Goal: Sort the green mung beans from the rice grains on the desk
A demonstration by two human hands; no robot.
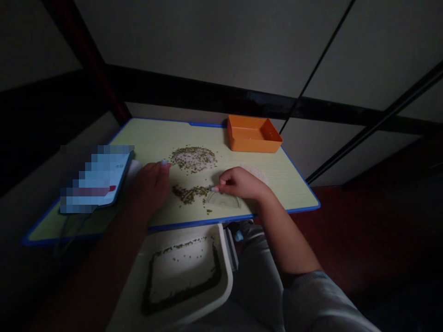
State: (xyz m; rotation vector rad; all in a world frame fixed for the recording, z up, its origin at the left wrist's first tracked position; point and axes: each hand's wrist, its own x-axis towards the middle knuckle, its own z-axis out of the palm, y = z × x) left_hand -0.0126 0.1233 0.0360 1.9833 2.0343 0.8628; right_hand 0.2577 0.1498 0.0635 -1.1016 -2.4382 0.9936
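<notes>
On the pale table lies a loose heap of green beans mixed with white grains. Nearer me is a smaller pile of mostly green beans. My left hand is just left of both piles, its fingers closed with thumb against forefinger; whatever is in them, if anything, is hidden. A clear protractor lies nearly flat beside the smaller pile. My right hand is closed in a pinch, thumb low at the protractor's edge by the beans. A patch of white grains shows partly behind my right hand.
An orange box stands at the table's back right. At left, a tablet-like screen is propped up, with a cable below it. A white bin with green beans inside sits below the blue-edged tabletop. Cabinet panels rise behind.
</notes>
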